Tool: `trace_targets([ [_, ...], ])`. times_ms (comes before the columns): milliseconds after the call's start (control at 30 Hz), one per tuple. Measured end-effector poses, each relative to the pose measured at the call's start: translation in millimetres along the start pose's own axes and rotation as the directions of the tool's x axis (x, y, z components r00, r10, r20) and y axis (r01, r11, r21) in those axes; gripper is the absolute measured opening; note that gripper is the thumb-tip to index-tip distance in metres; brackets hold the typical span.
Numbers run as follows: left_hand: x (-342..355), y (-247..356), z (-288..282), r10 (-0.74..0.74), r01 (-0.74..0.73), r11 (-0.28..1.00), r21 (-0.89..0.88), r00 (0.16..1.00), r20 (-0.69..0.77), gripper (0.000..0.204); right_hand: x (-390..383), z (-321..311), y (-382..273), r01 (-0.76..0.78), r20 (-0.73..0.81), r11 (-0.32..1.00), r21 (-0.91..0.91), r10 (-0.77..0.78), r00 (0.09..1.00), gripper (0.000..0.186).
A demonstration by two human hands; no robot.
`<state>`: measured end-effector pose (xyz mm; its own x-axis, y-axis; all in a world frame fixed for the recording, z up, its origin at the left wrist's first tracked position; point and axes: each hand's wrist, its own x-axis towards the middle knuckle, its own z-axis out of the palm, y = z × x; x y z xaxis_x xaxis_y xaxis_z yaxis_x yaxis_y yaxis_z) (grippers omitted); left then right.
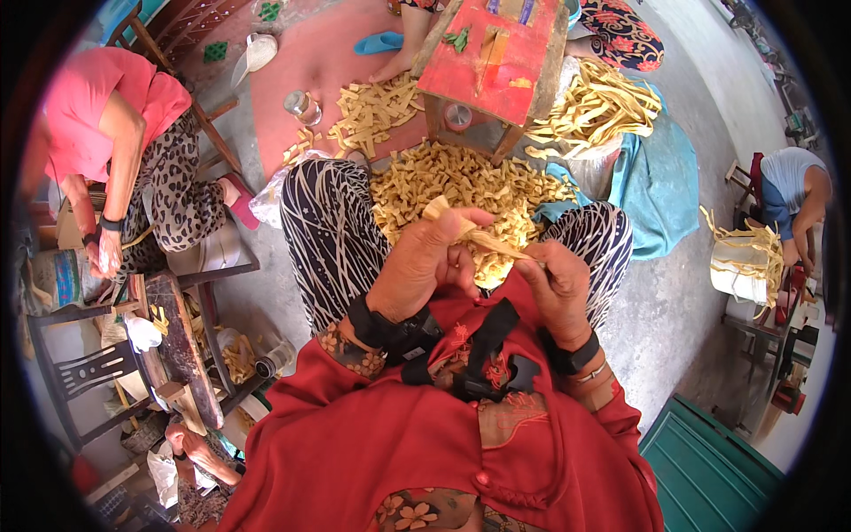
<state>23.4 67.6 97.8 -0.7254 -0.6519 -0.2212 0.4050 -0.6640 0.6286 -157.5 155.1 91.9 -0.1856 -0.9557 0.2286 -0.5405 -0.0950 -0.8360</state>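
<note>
A pale yellow, flat, pliable strip (486,239) stretches between my two hands above my lap; I cannot tell its material. My left hand (418,264) grips it near one end, thumb on top, with a short tip sticking up past the thumb. My right hand (560,285) pinches the other end between thumb and fingers. Just beyond my hands, between my knees, lies a large heap of short yellow folded pieces (443,182). Part of that heap is hidden behind my hands.
A red-topped wooden stool (487,66) stands past the heap. Long yellow strips (598,111) lie at its right, by a teal cloth (656,199). A glass jar (304,108) and flat yellow pieces (374,115) are at its left. Other people sit left, right and ahead.
</note>
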Motion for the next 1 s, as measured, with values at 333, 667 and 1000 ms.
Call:
trace_targets([
  [333, -5.7, 8.9, 4.7, -0.117, 0.137, 0.976, 0.171, 0.985, -0.126, 0.030, 4.1, 3.2, -2.5, 0.242, 0.016, 0.945, -0.222, -0.245, 0.969, 0.018],
  [667, -15.0, 10.9, 4.5, 0.041, -0.038, 0.999, 0.030, 0.991, -0.127, 0.006, 1.0, -1.3, -15.9, 0.307, 0.062, 0.919, -0.246, -0.301, 0.951, 0.020],
  [1000, -23.3, 13.2, 1.7, 0.192, -0.192, 0.981, 0.016, 0.974, -0.122, 0.007, 0.4, -29.8, -21.3, 0.351, 0.086, 0.899, -0.263, -0.341, 0.936, 0.018],
])
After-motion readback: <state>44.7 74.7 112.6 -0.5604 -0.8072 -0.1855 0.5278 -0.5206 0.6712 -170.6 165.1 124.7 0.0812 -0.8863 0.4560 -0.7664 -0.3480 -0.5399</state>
